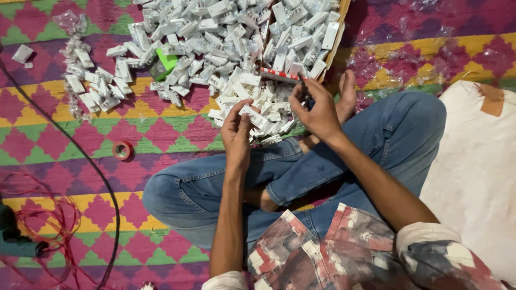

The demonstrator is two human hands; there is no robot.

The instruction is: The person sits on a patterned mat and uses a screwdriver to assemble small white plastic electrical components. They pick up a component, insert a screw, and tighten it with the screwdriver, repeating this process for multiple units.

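Left hand (236, 134) grip clamped on white plastic part (251, 114), right hand (317, 110) pinching thin dark tool (304, 91)

The pile of white plastic parts (226, 32) runs past the top edge.

Blue jeans (387, 139), paint-blotched patchwork shirt (333, 252), sleeves rolled, barefoot.

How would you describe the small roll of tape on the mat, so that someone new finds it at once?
Start at the big heap of white plastic parts on the patterned mat. Go down and left, past the person's bent knee, to the roll of tape. It is the only red ring, lying alone and flat beside a black cable.
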